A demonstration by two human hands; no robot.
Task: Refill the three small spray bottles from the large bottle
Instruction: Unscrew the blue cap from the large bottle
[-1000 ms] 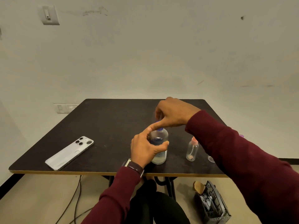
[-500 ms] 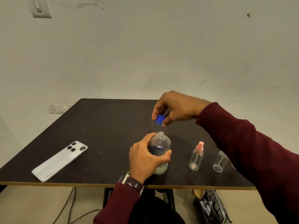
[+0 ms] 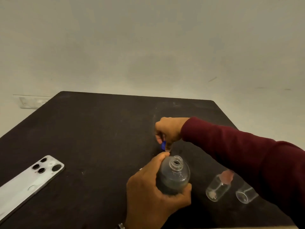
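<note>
My left hand [image 3: 153,194] grips the large clear bottle [image 3: 175,176], which stands uncapped on the dark table [image 3: 92,129] with its threaded neck open. Just behind it my right hand [image 3: 168,131] pinches the blue cap [image 3: 163,145] low over the tabletop. To the right stand two small clear spray bottles: one with a pink top [image 3: 217,187] and a second [image 3: 245,195] partly hidden under my right sleeve. A third small bottle is not visible.
A white phone [image 3: 28,182] lies face down near the table's left front edge. A pale wall rises behind the table, with a socket plate [image 3: 31,102] at the left.
The cap came off the large bottle, and my right hand has carried it back and down toward the table. The view has tilted down and moved closer.
</note>
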